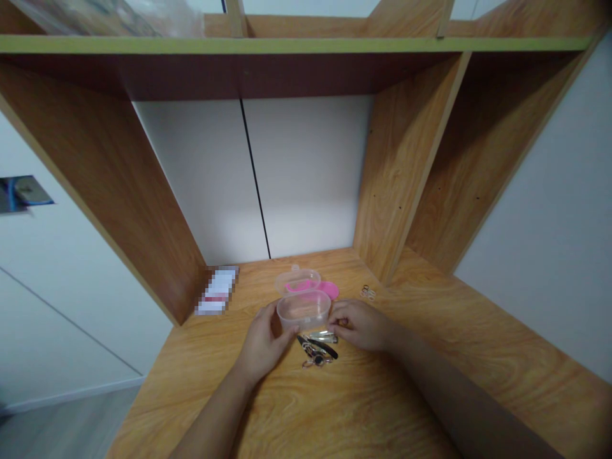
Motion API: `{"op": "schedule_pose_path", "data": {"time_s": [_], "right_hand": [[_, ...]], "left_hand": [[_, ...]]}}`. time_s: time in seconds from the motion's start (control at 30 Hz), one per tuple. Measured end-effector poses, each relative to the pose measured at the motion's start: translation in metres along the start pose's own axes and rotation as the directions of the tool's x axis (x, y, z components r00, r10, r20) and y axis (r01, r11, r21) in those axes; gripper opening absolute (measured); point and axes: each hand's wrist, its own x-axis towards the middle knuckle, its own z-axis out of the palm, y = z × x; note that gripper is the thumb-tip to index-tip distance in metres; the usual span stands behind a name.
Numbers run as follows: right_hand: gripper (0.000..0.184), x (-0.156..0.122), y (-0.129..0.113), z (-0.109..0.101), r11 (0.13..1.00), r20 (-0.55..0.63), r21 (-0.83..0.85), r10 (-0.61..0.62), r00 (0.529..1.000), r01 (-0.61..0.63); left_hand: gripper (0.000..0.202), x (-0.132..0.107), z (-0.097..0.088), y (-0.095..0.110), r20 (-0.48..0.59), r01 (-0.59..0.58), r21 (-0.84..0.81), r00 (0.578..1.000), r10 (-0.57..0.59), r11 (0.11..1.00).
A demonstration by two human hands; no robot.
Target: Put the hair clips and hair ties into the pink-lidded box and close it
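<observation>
A clear oval plastic box [306,321] stands open on the desk, its hinged clear lid [282,282] folded back behind it. My left hand [265,338] grips the box's left end, thumb at the front. At the right end, my right hand [358,324] has its fingers curled together; whether they pinch the box or something small is hidden. Just in front of the box lie silver nail clippers [321,336], a black curved tool [326,348] and several small metal pieces [315,362]. Behind the box is a flat pink oval piece [329,291], partly under the lid.
Small metal loops, perhaps little scissors [368,292], lie to the right on the wooden desk [382,395]. A blurred white packet [217,291] rests at the back left. Wooden shelf panels [401,153] rise on both sides, with a shelf [287,44] overhead.
</observation>
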Motion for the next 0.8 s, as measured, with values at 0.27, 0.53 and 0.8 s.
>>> {"op": "schedule_pose_path", "data": {"time_s": [0.27,0.53,0.8], "right_hand": [[0.012,-0.0018,0.0036,0.0008,1.0,0.014,0.022,0.007,1.0,-0.007],[0.018,0.0023,0.0061,0.0028,1.0,0.047,0.01,-0.024,0.999,0.023],[0.022,0.0049,0.0011,-0.0047,1.0,0.015,-0.018,-0.02,1.0,0.02]], "left_hand": [[0.054,0.0006,-0.0003,-0.0062,0.026,-0.025,0.036,0.999,0.024,0.999],[0.053,0.001,-0.0005,-0.004,0.022,-0.031,0.014,0.999,0.031,0.999],[0.053,0.0002,0.0,-0.0017,0.005,-0.022,0.009,1.0,0.022,1.0]]}}
